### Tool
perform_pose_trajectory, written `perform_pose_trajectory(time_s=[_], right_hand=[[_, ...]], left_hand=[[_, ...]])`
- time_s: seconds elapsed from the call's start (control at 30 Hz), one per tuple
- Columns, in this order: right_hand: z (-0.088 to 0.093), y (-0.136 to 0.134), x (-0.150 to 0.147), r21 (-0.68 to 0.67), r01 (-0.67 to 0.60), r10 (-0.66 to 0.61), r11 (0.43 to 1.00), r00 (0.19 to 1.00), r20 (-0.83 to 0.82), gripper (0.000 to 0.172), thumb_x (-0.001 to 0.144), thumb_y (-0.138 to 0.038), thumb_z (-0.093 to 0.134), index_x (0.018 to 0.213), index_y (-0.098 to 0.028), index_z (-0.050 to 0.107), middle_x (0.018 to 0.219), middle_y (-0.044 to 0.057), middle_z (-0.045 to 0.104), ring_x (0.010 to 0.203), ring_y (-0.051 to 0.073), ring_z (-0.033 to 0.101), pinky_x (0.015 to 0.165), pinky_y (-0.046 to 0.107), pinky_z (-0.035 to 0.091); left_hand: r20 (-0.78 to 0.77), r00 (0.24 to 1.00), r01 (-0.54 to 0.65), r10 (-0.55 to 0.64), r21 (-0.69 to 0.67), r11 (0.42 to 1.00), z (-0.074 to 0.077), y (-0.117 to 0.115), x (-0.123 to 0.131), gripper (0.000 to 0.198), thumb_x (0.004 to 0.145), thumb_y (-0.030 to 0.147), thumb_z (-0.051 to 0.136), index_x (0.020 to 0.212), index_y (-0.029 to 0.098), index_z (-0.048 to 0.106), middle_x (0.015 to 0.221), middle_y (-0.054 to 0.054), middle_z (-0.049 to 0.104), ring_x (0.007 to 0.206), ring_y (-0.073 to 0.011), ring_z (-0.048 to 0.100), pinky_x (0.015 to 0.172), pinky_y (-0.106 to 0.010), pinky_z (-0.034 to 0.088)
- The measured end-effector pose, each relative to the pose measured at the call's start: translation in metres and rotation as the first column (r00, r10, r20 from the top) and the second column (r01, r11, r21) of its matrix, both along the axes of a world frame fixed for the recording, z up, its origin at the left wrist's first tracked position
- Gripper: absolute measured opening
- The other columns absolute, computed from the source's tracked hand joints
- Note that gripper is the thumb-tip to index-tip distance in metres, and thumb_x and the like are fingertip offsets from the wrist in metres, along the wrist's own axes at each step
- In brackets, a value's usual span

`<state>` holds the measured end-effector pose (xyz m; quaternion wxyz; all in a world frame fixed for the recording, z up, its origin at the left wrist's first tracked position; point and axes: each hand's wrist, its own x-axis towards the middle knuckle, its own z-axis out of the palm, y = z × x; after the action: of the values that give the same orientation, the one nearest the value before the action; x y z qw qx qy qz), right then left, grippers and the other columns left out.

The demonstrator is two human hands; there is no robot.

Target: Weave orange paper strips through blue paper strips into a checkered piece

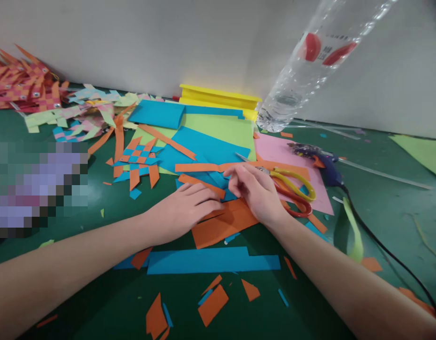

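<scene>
Head view: a person's left hand (186,210) and right hand (258,191) sit close together, not visibly touching, at the centre of the frame, over a dark green bench (108,302) littered with paper cuttings. Greatest risk appears to come from the metal scissors with yellow and red looped handles (292,185), lying just beside the right hand, blade pointing to the upper left: a careless sweep could catch the point or knock the tool into the paper. At right of the frame, a dark blue glue gun (330,171) with a crusted nozzle might mark the nearby pink paper sheet (326,200) if warm and nudged. The broad orange paper piece (218,230) lies beneath and between the hands, the left fingers (204,196) side by side and bent over its upper left part, the right fingers curled beyond its upper edge; whether either hand pinches anything cannot be told
</scene>
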<state>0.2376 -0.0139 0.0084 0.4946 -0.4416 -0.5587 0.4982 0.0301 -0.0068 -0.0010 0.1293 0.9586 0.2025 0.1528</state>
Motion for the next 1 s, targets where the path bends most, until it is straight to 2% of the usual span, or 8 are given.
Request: perform_pose_trajectory(time_s=[0.17,0.47,0.77,1.0], right_hand=[[-0.0015,-0.0005,-0.0009,-0.022,-0.1,0.098,0.995,0.992,-0.073,0.033,0.093,-0.049,0.05,0.091,-0.021,0.067,0.059,-0.004,0.051,0.055,0.01,0.042,0.058,0.027,0.035],[0.0025,0.0005,-0.0033,-0.051,-0.056,0.046,0.997,0.982,-0.18,0.034,0.085,-0.053,0.059,0.082,-0.021,0.069,0.056,-0.004,0.048,0.053,0.011,0.044,0.053,0.028,0.034],[0.0043,0.0017,-0.0038,-0.064,-0.052,0.036,0.997,0.974,-0.222,0.032,0.084,-0.051,0.061,0.079,-0.02,0.07,0.052,-0.004,0.048,0.051,0.011,0.044,0.052,0.027,0.033],[0.0035,0.003,-0.0027,-0.078,-0.049,0.03,0.996,0.973,-0.228,0.033,0.084,-0.052,0.06,0.08,-0.021,0.069,0.053,-0.004,0.049,0.052,0.011,0.045,0.053,0.028,0.036]], left_hand=[[-0.015,1.0,-0.01,0.011,0.037,0.999,0.0017,-0.0004,0.0014,0.024,0.101,0.024,0.038,0.117,0.017,0.055,0.121,-0.01,0.061,0.111,-0.0247,0.052,0.089,-0.038,0.041],[-0.034,0.999,0.005,-0.005,-0.008,1.0,0.0054,-0.001,0.0009,0.029,0.098,0.034,0.047,0.123,0.018,0.051,0.127,-0.011,0.058,0.115,-0.0266,0.05,0.093,-0.04,0.04],[0.07,0.997,-0.004,0.014,-0.149,0.989,0.0038,0.0026,-0.0016,0.025,0.094,0.027,0.054,0.118,0.019,0.052,0.114,-0.009,0.061,0.11,-0.0243,0.052,0.094,-0.04,0.042],[0.119,0.989,-0.042,0.082,-0.307,0.951,0.0082,0.006,-0.0022,0.024,0.091,0.03,0.059,0.113,0.021,0.059,0.101,-0.006,0.067,0.102,-0.0224,0.057,0.09,-0.037,0.046]])
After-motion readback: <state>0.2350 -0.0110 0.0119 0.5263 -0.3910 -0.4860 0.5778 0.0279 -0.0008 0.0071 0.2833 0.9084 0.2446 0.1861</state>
